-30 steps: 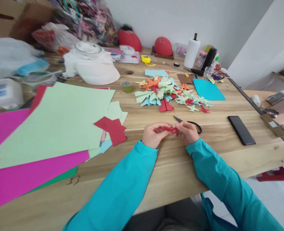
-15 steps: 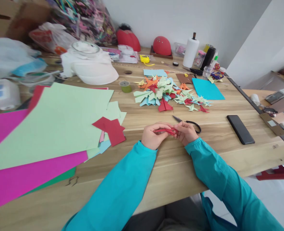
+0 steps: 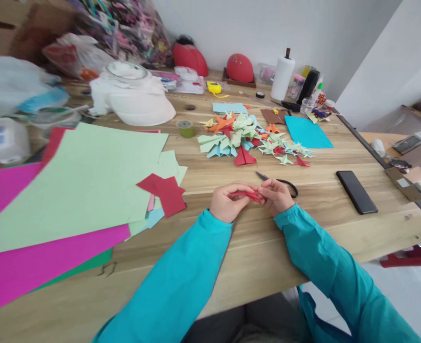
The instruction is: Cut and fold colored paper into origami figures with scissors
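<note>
Both of my hands meet at the middle of the wooden table [image 3: 314, 228], pinching a small folded piece of red paper [image 3: 246, 194]. My left hand [image 3: 226, 203] holds its left end with curled fingers. My right hand [image 3: 276, 196] grips the right end, fingers pressed together. Black-handled scissors [image 3: 281, 183] lie just behind my right hand. A heap of folded paper shapes [image 3: 248, 139] in green, blue, orange and red sits farther back.
Large sheets of pale green [image 3: 89, 186] and magenta paper [image 3: 46, 262] cover the left side, with red scraps [image 3: 164, 190] on them. A black phone [image 3: 356, 191] lies at the right. A blue sheet [image 3: 307, 133], paper towel roll [image 3: 282, 77] and white plastic ware [image 3: 134, 97] stand behind.
My hands stay in place on the red paper; only the fingers shift slightly. The view has drifted a little.
</note>
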`<state>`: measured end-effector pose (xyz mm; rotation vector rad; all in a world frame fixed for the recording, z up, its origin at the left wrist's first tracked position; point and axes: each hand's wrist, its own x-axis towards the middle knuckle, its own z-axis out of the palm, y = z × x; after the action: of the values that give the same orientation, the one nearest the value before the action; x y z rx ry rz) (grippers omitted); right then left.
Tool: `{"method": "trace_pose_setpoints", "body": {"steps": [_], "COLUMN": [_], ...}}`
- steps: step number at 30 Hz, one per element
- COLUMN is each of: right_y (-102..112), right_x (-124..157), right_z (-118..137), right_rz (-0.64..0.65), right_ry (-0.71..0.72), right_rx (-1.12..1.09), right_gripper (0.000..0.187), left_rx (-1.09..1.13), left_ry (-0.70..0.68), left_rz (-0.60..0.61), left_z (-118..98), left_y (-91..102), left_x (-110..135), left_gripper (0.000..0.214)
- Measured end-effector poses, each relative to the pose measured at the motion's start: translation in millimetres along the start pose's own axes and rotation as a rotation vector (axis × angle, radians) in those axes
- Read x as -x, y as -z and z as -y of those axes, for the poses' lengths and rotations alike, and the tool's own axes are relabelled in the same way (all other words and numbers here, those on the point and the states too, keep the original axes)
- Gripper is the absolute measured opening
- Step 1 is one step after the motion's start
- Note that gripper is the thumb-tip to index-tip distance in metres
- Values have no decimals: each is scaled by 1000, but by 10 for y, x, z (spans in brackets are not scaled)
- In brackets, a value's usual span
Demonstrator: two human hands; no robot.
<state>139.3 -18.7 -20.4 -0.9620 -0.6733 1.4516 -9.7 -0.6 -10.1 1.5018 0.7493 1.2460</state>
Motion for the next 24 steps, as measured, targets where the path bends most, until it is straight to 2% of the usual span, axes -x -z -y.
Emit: {"method": "trace_pose_setpoints", "body": {"steps": [12,19,24], "right_y": [-105,-81,-52], "right_x": [47,47,36], "right_z": [91,92,48], "right_rz": [-15,25,79], "right_ry": [-12,-6,48], "right_rx": [-49,-24,14], "right_gripper": [26,33,36], "left_rx": [44,100,143], "left_ry": [0,44,114], "left_rz": [-5,-100,-131], "left_z": [14,51,63], "left_y": [16,-19,-30], "left_x": [-25,-4,-2], "left_gripper": [8,6,13]}}
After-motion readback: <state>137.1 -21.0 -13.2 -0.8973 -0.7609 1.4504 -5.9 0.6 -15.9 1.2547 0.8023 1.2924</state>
